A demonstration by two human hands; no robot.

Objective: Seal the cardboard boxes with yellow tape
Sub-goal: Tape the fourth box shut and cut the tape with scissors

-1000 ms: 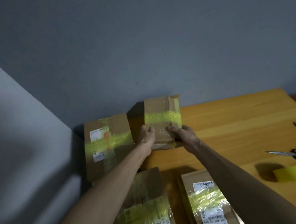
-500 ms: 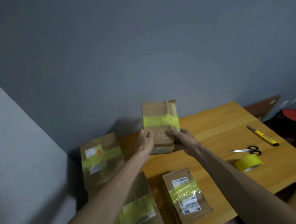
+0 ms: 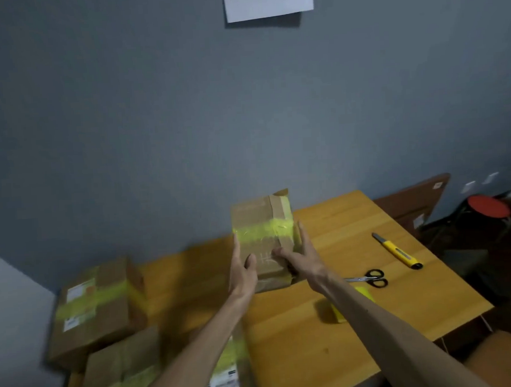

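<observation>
A small cardboard box [image 3: 262, 223] with a band of yellow tape across it is held tilted above the back of the wooden table [image 3: 354, 217]. My left hand [image 3: 242, 272] grips its left side, fingers straight up the edge and thumb on the front face. My right hand [image 3: 298, 255] grips the right side the same way. The yellow tape roll [image 3: 335, 311] lies on the table, partly hidden under my right forearm. Black-handled scissors [image 3: 373, 279] and a yellow utility knife [image 3: 398, 250] lie to the right of it.
Three taped boxes sit at the left: one at the back left [image 3: 96, 307], one at the front left [image 3: 122, 378], one under my left forearm [image 3: 226, 374]. A grey wall stands close behind the table. A red stool [image 3: 488, 206] is past the table's right edge.
The held box sits a little further right over the table, and my fingers now reach higher up its sides. The view has pulled back and tilted up, showing more wall.
</observation>
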